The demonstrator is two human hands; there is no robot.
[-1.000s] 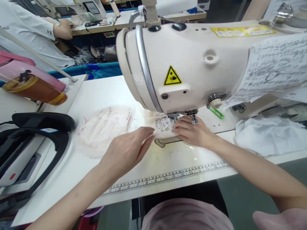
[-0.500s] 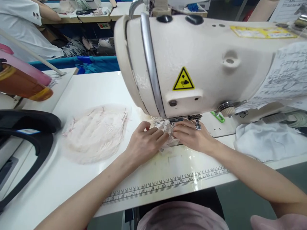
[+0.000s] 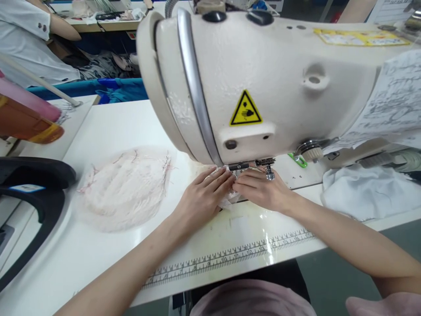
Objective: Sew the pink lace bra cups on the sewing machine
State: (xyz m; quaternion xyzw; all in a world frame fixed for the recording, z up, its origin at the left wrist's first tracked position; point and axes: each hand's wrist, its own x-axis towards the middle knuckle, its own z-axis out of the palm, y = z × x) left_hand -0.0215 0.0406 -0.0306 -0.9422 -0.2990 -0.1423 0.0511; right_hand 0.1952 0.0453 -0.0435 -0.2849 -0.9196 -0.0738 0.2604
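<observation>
Under the head of a white sewing machine (image 3: 283, 83) lies a small piece of white lace fabric (image 3: 229, 201), mostly covered by my hands. My left hand (image 3: 202, 197) rests on the lace from the left, its fingers stretched forward and lying flat. Close beside it, my right hand (image 3: 261, 188) has its fingers curled together on the lace's right side, just below the presser area. The needle and the fingertips of my right hand are partly hidden by the machine head. Left of my hands, a pale, sheer round fabric piece (image 3: 123, 188) with reddish threads lies flat on the white table.
A printed ruler (image 3: 226, 259) runs along the table's front edge. White cloth (image 3: 371, 191) lies at the right, and green thread snips (image 3: 298, 160) sit behind my right hand. A black curved frame (image 3: 49, 188) and bottles (image 3: 29, 118) stand left. Another person's sleeve (image 3: 24, 26) shows behind.
My left hand's fingers have straightened from a curled position and now lie forward over the lace. My right hand stays in nearly the same place. The view has shifted slightly.
</observation>
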